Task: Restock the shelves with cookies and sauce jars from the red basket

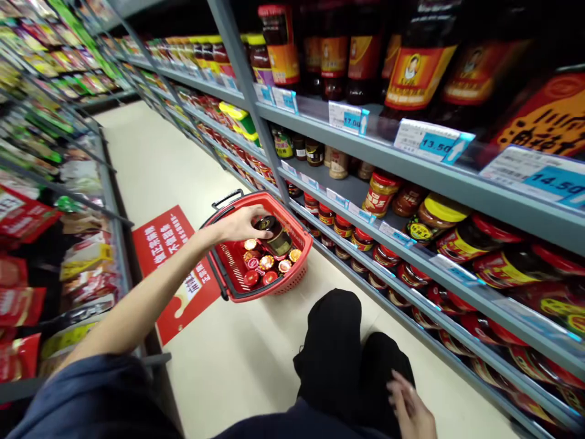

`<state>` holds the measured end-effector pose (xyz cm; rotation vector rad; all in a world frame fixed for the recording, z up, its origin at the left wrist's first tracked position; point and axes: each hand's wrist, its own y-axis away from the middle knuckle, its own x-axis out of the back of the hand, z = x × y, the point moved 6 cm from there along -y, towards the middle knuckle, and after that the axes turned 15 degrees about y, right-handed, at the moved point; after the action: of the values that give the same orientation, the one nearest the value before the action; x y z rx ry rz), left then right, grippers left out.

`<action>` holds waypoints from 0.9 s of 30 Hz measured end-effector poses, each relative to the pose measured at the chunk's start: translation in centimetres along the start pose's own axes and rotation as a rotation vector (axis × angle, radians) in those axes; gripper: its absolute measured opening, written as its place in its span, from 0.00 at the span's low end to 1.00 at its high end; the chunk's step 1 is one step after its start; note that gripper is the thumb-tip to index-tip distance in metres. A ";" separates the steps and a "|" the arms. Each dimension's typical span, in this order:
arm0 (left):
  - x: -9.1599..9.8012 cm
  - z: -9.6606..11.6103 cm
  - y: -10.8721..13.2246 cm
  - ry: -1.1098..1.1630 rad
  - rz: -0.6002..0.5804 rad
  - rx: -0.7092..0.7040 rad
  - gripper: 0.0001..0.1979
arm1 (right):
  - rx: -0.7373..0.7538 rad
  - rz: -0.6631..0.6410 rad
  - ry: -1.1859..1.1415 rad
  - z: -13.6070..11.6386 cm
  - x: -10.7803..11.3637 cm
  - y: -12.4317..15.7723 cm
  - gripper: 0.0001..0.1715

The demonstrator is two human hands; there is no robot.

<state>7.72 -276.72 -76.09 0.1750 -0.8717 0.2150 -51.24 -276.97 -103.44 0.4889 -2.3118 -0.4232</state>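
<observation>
My left hand [245, 224] reaches into a red shopping basket [299, 268] on the floor, its fingers closed around the dark lid end of a glass jar [280, 242]. The jar has a dark lid and lies tilted inside the basket. Beside and below it stand several bottles and jars with red, white and orange caps [267, 262]. The basket's black handle [218, 277] is folded down at the side. My right hand [409, 405] hangs by my right knee, fingers loosely bent and slightly blurred, with nothing visible in it.
Grey shelves [311, 131] with sauce bottles, jars and price tags run along the right. Packaged goods [86, 262] fill a low display on the left. A red floor sticker [159, 244] lies by the basket, and the pale aisle floor [150, 140] stretches ahead.
</observation>
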 end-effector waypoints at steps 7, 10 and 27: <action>-1.5 23.0 9.5 0.124 -0.338 -0.459 0.31 | 0.673 -0.399 -0.588 -26.2 2.4 4.7 0.35; -4.1 30.1 12.0 0.172 -0.483 -0.573 0.32 | 0.732 -0.605 -0.743 -28.6 3.8 8.0 0.40; -21.1 53.3 17.2 1.105 -0.289 -0.814 0.35 | 1.070 0.574 -0.927 -16.8 32.1 21.4 0.38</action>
<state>-49.15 -275.30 -57.64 -0.5467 0.2179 -0.3151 -65.44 -275.66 -63.80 0.0352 -3.2711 1.1636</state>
